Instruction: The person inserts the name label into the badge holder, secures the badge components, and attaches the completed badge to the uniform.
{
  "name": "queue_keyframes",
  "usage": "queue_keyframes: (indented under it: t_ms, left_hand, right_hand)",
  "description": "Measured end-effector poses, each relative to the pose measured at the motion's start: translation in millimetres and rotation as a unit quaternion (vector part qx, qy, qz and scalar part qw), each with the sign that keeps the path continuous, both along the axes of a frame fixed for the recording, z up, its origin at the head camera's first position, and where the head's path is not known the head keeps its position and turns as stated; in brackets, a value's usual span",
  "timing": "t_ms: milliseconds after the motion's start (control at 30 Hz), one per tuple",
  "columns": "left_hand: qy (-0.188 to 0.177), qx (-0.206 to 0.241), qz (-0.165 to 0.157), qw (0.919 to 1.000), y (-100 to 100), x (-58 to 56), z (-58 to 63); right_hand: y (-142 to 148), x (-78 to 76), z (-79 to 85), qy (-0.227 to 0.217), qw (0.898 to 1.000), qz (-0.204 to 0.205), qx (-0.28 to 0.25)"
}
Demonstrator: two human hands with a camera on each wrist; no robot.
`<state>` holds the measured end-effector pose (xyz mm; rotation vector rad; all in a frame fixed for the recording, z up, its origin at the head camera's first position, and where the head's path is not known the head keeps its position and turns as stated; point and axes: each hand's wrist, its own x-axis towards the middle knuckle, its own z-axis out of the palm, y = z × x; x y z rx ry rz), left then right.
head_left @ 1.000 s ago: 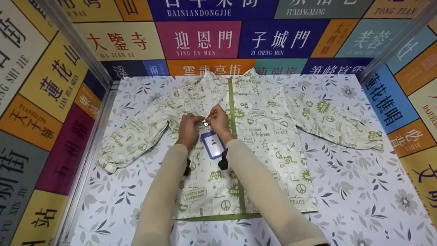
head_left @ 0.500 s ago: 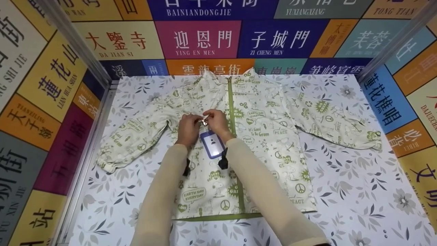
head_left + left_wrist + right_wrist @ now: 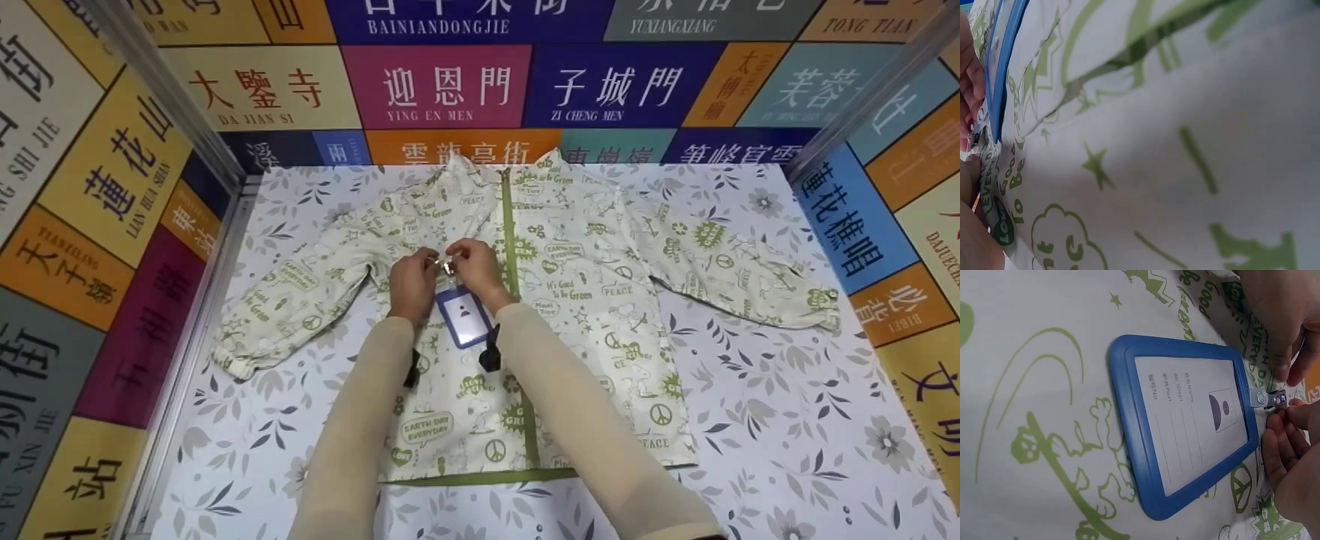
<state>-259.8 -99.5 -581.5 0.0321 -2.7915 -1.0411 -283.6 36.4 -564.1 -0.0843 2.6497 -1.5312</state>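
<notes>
A white jacket (image 3: 592, 300) with green print lies spread, front up, with its sleeves out to both sides. On its left front panel lies a blue-framed ID badge holder (image 3: 1134, 439), with a small metal clip (image 3: 1279, 399) on a clear strap at its top. My right hand (image 3: 478, 268) pinches the clip between thumb and fingers. Close beside it, my left hand (image 3: 412, 283) has curled fingers, seemingly pinching the jacket cloth at the clip; the exact contact is partly hidden. In the left wrist view, jacket cloth fills most of the picture.
The jacket rests on a white tabletop (image 3: 787, 420) with grey flowers and leaves. Panels with coloured lettering (image 3: 435, 86) stand behind and at both sides, joined by metal corner posts (image 3: 161, 82). The jacket's collar (image 3: 551, 161) reaches the back panel.
My right hand has come down and slightly left onto the clip. The badge holder has shifted a little left. My left hand has barely moved, and the jacket lies as before.
</notes>
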Motion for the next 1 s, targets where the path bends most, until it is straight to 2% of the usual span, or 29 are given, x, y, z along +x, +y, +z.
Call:
queue_keyframes:
  t_ms: [167, 267, 400, 500, 600, 733, 867, 1000]
  left_hand:
    - [-0.022, 0.007, 0.026, 0.9994, -0.2, -0.7, 1.7]
    - [-0.034, -0.001, 0.037, 0.9987, 0.3, -2.7, 3.7]
    - [-0.045, -0.005, 0.037, 0.9983, 0.6, -4.8, 5.7]
    - [-0.054, 0.016, 0.042, 0.9976, 0.0, -4.6, 4.7]
    - [-0.059, 0.058, 0.055, 0.995, 0.1, -3.6, 2.3]
    - [-0.047, 0.093, 0.059, 0.9927, 1.3, -3.6, 0.7]
    - [-0.025, 0.094, 0.053, 0.9939, 1.4, -5.1, -0.8]
    - [-0.011, 0.09, 0.041, 0.995, -0.2, -7.3, -3.5]
  right_hand:
    - [-1.2, 1.5, -0.3, 0.028, 1.0, -0.01, -0.005]
    - [-1.7, 1.3, 0.0, 0.02, 1.0, -0.016, -0.009]
    - [-1.0, 2.3, 0.4, -0.003, 0.999, -0.028, -0.015]
    - [-0.8, 3.1, -0.6, -0.01, 0.999, -0.037, -0.021]
    - [-0.7, 3.0, -2.3, -0.013, 0.999, -0.039, -0.023]
    - [-0.6, 1.4, -4.3, -0.015, 0.999, -0.04, -0.027]
    - [-0.2, -0.8, -5.1, -0.014, 0.998, -0.039, -0.039]
    - [1.6, -3.0, -5.5, 0.017, 0.999, -0.024, -0.019]
